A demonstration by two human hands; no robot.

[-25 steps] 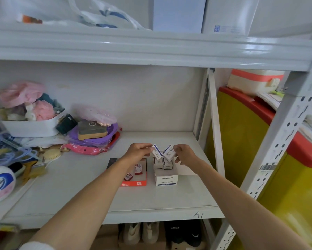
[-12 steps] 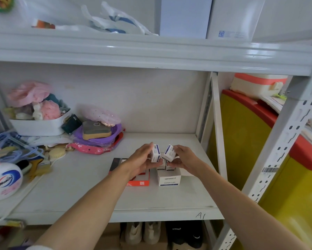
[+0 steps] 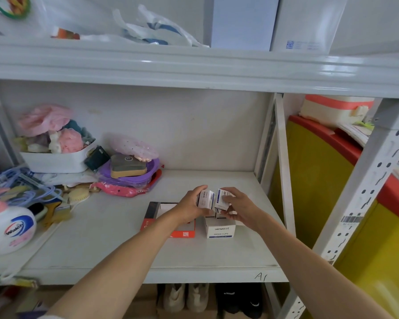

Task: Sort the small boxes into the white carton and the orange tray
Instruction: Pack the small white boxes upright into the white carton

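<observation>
Head view: two small white boxes are held side by side, nearly touching, just above the white carton [image 3: 221, 230] marked "PAPER CLIPS". The left box [image 3: 205, 199] is gripped by the left hand [image 3: 191, 207]; the right box [image 3: 222, 199] is pinched by the right hand [image 3: 241, 208]. More small boxes are seen in the carton beneath. The orange tray [image 3: 184, 233] lies touching the carton at its 9 o'clock, on the grey shelf [image 3: 115, 245]. A white pump bottle [image 3: 8, 226] stands far toward 9 o'clock.
</observation>
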